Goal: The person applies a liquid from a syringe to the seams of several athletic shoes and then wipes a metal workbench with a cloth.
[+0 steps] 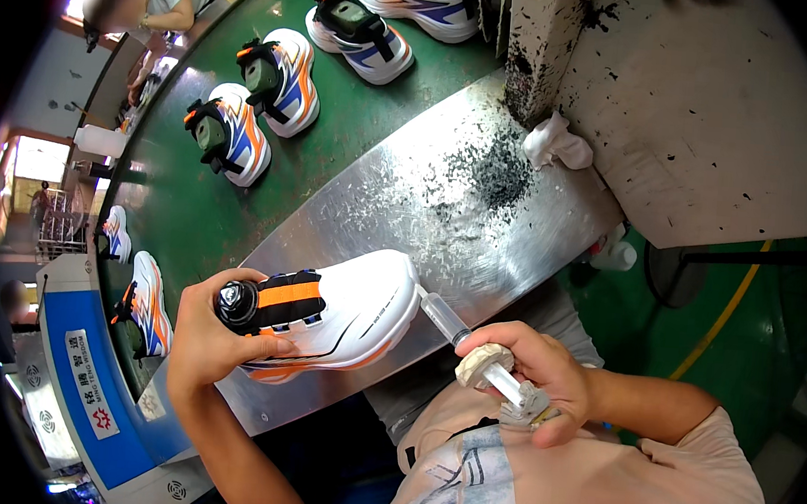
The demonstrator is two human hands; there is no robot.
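My left hand (pixel 209 328) grips a white sneaker (pixel 364 300) by its heel end, the thumb along its side. The shoe has orange and black trim, and its toe points to the right. A black object fills its ankle opening. In my right hand (pixel 539 376) is a clear syringe (pixel 444 319) with a white plunger and pale, crusted material around its flange and plunger end. The syringe's tip is at the edge of the shoe's toe, by the sole seam; whether it touches I cannot tell. My right thumb lies near the plunger end.
Several matching sneakers (pixel 289 83) stand on the green conveyor belt (pixel 335 155) beyond a metal ledge (pixel 331 234). The ledge carries dark residue (pixel 501 170). A crumpled white cloth (pixel 558 143) lies by a stained panel (pixel 706 132). Another person (pixel 169 2) is at the far left.
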